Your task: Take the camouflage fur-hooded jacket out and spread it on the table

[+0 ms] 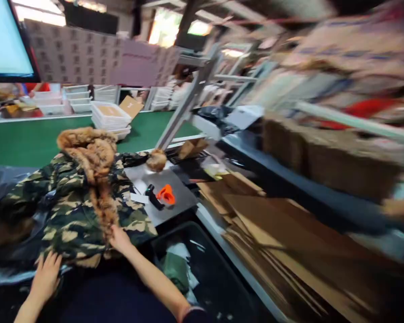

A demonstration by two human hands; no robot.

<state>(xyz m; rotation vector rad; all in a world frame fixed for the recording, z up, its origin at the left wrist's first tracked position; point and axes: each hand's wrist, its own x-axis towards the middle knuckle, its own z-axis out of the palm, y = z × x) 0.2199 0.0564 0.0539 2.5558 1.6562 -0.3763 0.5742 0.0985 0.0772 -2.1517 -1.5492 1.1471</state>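
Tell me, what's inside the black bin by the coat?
The black bin holds a green cloth and white paper scraps. Its bottom and near side are hidden by the right arm.

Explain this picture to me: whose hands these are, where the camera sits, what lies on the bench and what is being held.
There is one picture, taken by a camera worn on a person's head, looking forward and down; much of it is blurred. The two bare hands at the bottom are that person's own. The left hand rests flat on the lower edge of a camouflage jacket spread on the bench. The right hand pinches the jacket's brown fur trim. Beside the jacket a grey board carries a small orange thing and a black one. Flattened cardboard is stacked to the right, a dark bin sits below, and white trays stand on the green belt behind.
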